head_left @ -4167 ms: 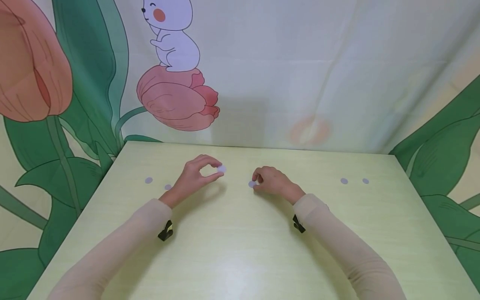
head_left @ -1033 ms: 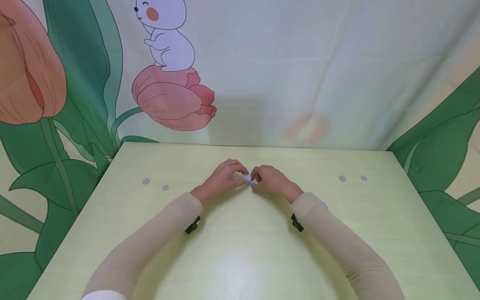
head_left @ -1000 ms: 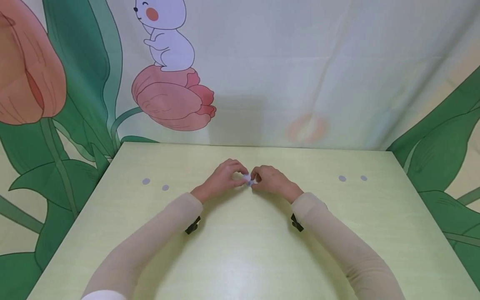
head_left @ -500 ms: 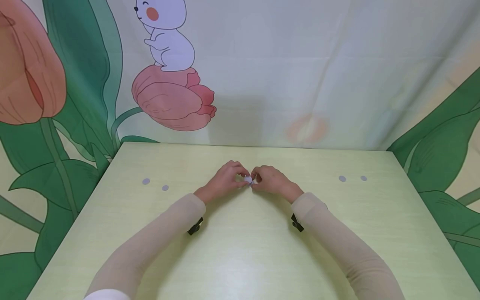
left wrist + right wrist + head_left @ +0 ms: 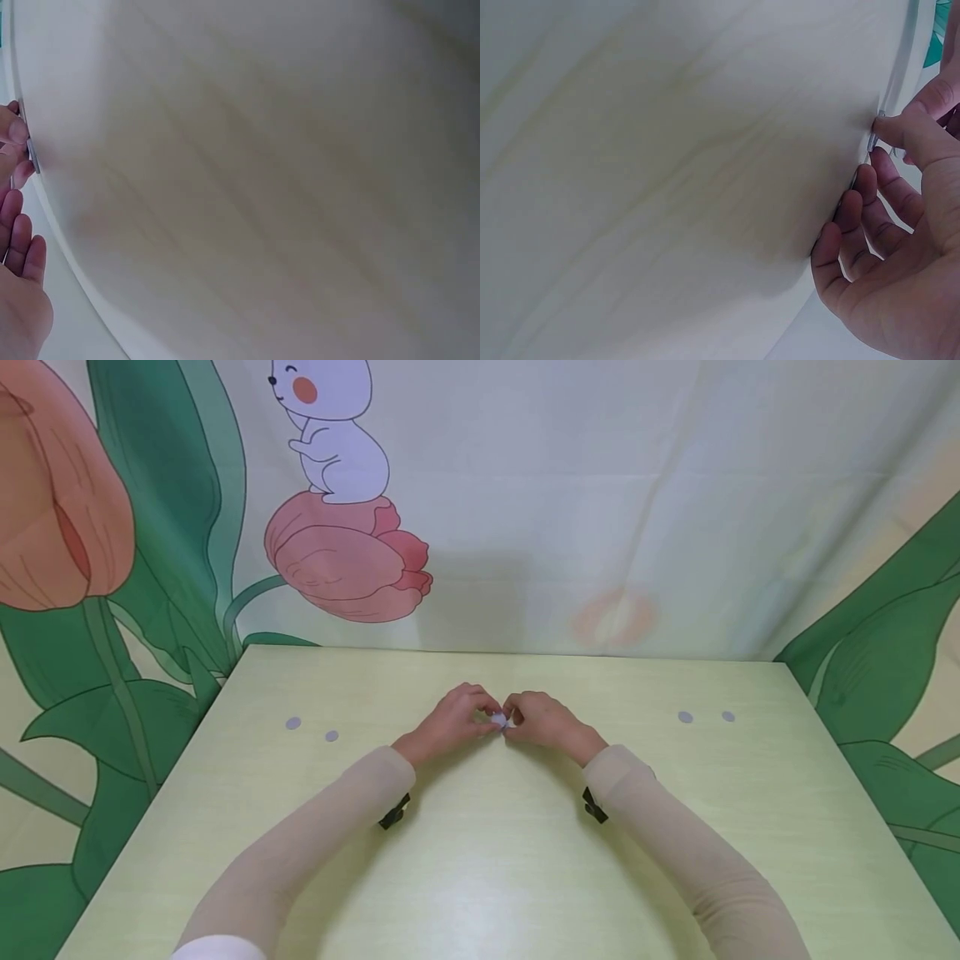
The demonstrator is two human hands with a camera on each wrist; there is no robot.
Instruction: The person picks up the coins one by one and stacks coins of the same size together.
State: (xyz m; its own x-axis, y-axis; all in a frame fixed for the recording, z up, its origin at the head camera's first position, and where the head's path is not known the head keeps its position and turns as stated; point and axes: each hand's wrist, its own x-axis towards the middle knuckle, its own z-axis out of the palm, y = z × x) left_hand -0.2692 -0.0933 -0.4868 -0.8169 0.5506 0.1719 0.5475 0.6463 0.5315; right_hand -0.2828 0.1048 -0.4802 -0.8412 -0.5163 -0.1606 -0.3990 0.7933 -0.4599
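My left hand (image 5: 450,720) pinches a small pale lilac round disc (image 5: 498,720) between thumb and fingertips, near the back middle of the table. From the other side my right hand (image 5: 550,720) pinches a second disc low at the tabletop, mostly hidden behind the first and the fingers. The two hands' fingertips almost meet, and the discs overlap in the head view. In the right wrist view, a thin grey disc edge (image 5: 873,139) shows at the thumb tip, with the other fingers curled at the table surface. A disc edge (image 5: 33,155) also shows at the fingertips in the left wrist view.
Two similar flat discs lie on the left of the pale table (image 5: 480,843), a larger disc (image 5: 293,723) and a smaller disc (image 5: 332,737). Two more, an inner disc (image 5: 686,717) and an outer disc (image 5: 728,717), lie on the right. A printed curtain (image 5: 510,510) hangs behind the table's back edge.
My left hand has carried its disc rightward from apart to right against the disc in my right hand, lately shifting only slightly right and down. The right hand has stayed almost still.
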